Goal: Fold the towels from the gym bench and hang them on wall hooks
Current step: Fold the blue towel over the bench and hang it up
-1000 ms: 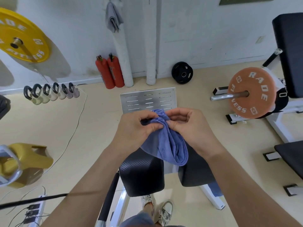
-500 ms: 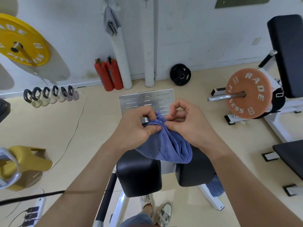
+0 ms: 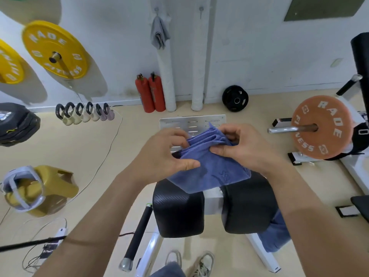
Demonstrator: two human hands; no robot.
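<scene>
A folded blue towel point(image 3: 211, 166) hangs in the air above the black bench pads point(image 3: 178, 210). My left hand point(image 3: 163, 154) grips its left side, thumb on top and fingers tucked into the folds. My right hand point(image 3: 241, 146) pinches the gathered top edge from the right. A grey towel point(image 3: 159, 34) hangs from a wall hook point(image 3: 156, 10) straight ahead. A second wall hook point(image 3: 201, 9) to its right is bare. Another blue cloth point(image 3: 276, 232) hangs low by the bench's right leg.
Two white padded pipes point(image 3: 166, 76) and two red extinguishers point(image 3: 150, 92) stand below the hooks. A metal plate point(image 3: 191, 121) lies on the floor ahead. An orange weight plate point(image 3: 321, 126) on a bar is to the right; small kettlebells point(image 3: 83, 112) and cables to the left.
The camera has tilted up, so both hooks show now. My hands have turned the towel flatter and spread its folded layers apart at the top edge.
</scene>
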